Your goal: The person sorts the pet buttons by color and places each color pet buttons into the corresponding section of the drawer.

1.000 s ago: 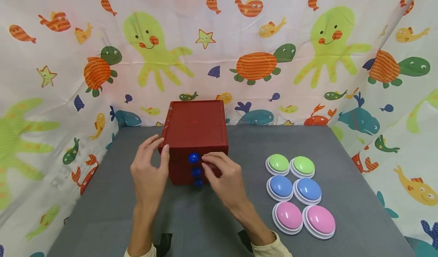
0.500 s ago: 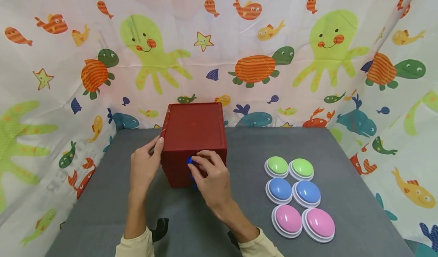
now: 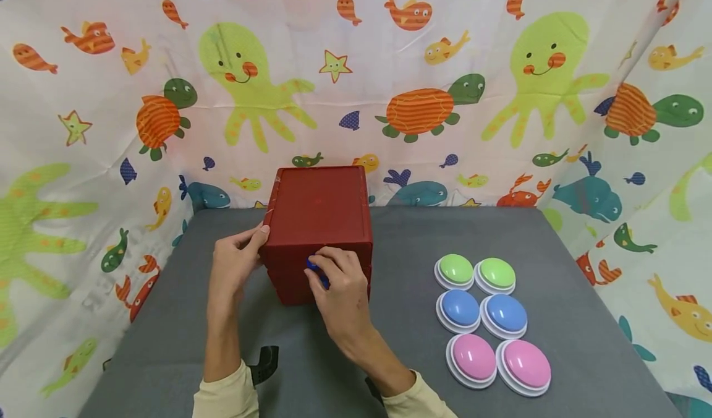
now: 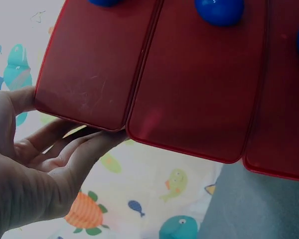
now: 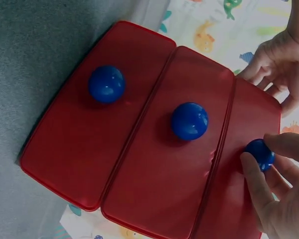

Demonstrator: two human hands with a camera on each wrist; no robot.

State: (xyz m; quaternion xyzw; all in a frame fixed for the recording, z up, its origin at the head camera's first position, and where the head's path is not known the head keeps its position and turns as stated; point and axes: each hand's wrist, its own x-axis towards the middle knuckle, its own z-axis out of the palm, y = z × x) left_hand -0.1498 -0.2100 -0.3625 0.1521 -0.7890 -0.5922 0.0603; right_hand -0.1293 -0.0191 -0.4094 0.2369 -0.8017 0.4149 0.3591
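Observation:
A dark red drawer box (image 3: 319, 208) stands on the table, its three stacked drawer fronts each bearing a round blue knob. My right hand (image 3: 340, 291) pinches the top knob (image 5: 260, 153) between thumb and fingers. In the right wrist view, the middle knob (image 5: 189, 121) and bottom knob (image 5: 106, 83) show untouched. At the box's upper left corner, my left hand (image 3: 235, 262) grips the edge, thumb toward the top and fingers along the side. The left wrist view has the top drawer front (image 4: 92, 74) beside that hand, level with its neighbour.
Right of the box lie push buttons with white rims in pairs: green (image 3: 456, 269), blue (image 3: 460, 308) and pink (image 3: 473, 356). A curtain (image 3: 356, 152) printed with sea animals encloses the back and sides of the grey table (image 3: 406, 245).
My right hand has moved left from beside the knobs and now pinches the top one. My left hand has closed in on the box's left corner. The box stands in place.

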